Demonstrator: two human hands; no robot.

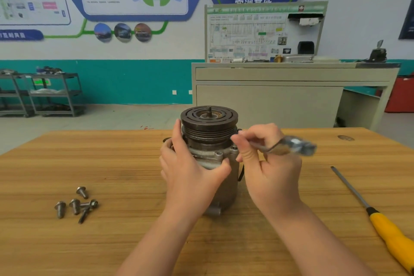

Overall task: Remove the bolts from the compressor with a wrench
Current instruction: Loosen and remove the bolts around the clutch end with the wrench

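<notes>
wooden table (112, 163) | yellow-handled screwdriver (380, 226) at right | grey workbench (268, 96) behind | metal shelving carts (44, 94) far left

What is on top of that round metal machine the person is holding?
The compressor is topped by a dark grooved pulley with a short threaded shaft standing up from its centre. What lies beneath the pulley is covered.

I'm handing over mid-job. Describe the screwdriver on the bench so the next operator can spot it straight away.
Start at the compressor standing upright in the middle of the wooden table, then look toward the table's right edge. The screwdriver lies there at a slant, untouched by either hand. Its bright yellow handle and long thin shaft set it apart from the blurred metal wrench in the right hand.
</notes>
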